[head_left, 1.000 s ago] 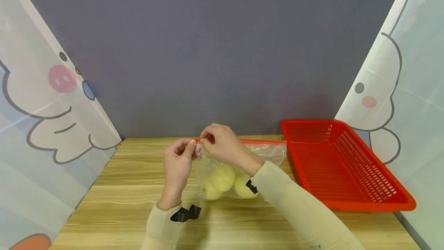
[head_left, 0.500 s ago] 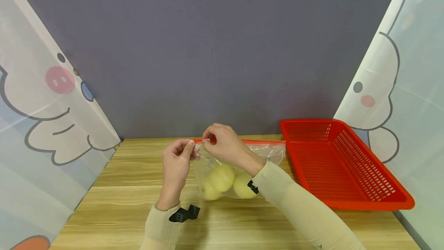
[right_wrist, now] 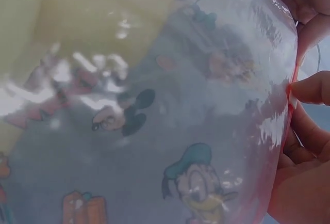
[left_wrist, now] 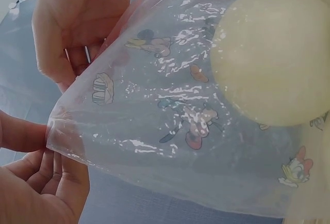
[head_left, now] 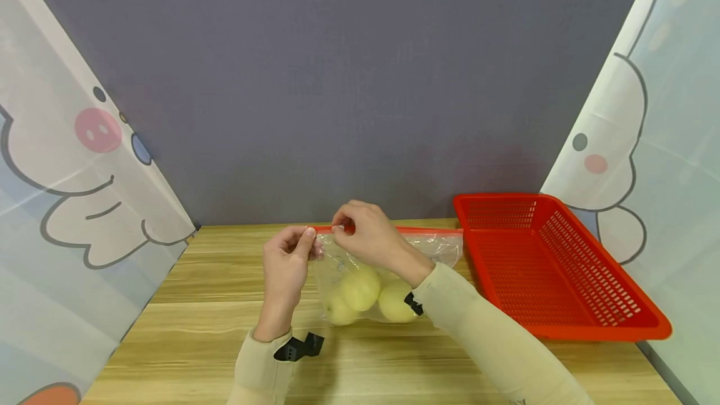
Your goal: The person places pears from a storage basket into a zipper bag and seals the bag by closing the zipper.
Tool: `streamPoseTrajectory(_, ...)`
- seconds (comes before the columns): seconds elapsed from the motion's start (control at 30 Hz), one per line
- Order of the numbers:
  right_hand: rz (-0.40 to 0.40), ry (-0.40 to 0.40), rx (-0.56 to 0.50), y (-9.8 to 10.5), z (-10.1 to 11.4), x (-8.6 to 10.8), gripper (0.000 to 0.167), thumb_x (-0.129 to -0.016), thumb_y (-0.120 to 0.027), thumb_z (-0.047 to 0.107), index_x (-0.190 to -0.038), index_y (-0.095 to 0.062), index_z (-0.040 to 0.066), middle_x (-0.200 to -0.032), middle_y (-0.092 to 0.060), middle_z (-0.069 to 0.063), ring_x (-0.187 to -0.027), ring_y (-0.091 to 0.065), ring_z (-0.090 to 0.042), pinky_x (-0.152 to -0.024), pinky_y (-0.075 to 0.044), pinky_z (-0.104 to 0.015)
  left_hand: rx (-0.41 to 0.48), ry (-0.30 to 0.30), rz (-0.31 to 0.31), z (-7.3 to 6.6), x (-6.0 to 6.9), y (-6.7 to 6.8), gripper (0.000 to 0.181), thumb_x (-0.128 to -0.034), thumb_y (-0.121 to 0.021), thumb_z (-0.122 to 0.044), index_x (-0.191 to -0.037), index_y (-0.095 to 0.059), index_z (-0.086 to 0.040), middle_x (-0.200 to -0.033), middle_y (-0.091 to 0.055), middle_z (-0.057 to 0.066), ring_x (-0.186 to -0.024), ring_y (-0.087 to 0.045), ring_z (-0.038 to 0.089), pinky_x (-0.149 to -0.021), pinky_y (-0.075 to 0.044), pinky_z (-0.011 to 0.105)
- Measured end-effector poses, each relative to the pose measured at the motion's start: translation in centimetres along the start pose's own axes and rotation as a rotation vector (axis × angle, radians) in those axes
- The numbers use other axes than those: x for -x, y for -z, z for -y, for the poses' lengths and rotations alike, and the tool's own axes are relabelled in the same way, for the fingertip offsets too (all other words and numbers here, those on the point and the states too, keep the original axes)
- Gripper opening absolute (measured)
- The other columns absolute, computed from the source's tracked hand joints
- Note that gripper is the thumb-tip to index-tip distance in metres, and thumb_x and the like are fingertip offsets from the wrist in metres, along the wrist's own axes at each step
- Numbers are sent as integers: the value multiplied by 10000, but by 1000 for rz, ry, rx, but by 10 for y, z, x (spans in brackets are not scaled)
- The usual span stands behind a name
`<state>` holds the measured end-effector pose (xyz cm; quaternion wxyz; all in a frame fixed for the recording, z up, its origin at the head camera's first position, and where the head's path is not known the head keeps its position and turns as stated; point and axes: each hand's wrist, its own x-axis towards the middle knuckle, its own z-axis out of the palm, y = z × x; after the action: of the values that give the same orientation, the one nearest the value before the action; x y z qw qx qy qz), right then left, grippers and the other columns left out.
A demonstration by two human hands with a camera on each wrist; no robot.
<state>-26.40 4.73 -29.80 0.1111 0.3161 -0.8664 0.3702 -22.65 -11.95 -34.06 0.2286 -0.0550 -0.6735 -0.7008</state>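
A clear zip bag [head_left: 441, 244] with a red zip strip along its top stands on the table, cartoon figures printed on its plastic. Inside lie several pale yellow round fruits [head_left: 360, 289]; their exact kind is unclear. My left hand [head_left: 287, 261] pinches the bag's upper left corner between thumb and fingers, as the left wrist view also shows. Just right of it, my right hand [head_left: 368, 236] grips the red strip with thumb and forefinger. In the right wrist view a small white slider [right_wrist: 293, 100] shows at that thumb's tip. The right forearm hides part of the bag.
To the right of the bag stands a red plastic basket [head_left: 478, 267] with slotted walls, close to its right end. Behind the wooden table [head_left: 225, 292] rises a grey wall [head_left: 360, 92]. Cartoon-printed curtains [head_left: 129, 205] flank the table on both sides.
My right hand has slid slightly to the right along the red strip, widening the gap between the hands. The left hand keeps its hold on the corner, almost still.
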Motion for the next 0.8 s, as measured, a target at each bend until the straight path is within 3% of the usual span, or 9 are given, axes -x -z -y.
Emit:
streamPoseTrajectory(0.3,-12,-4,12,2,-4,2,56,-924,-663,100,-930,-719,100,-880,-622,32,-774,-555,-127,-675,-513,-252,-1,6,2,2,0,0,144,-996,-612,25,-927,-666,138,-723,-654,125,-604,-641,139,-581,-601,250)
streamPoseTrajectory(0.53,-8,-1,9,2,-7,3,63,-929,-658,102,-939,-720,95,-884,-625,23,-799,-602,-207,-677,-511,-265,4,7,3,2,0,0,154,-998,-609,22,-918,-660,142,-714,-649,111,-600,-638,136,-581,-599,246)
streamPoseTrajectory(0.8,-10,4,4,5,-7,5,64,-926,-658,109,-929,-721,100,-870,-615,28,-755,-542,-125,-652,-504,-253,22,4,11,1,0,2,129,-992,-607,43,-917,-668,129,-719,-650,116,-593,-636,144,-573,-602,259)
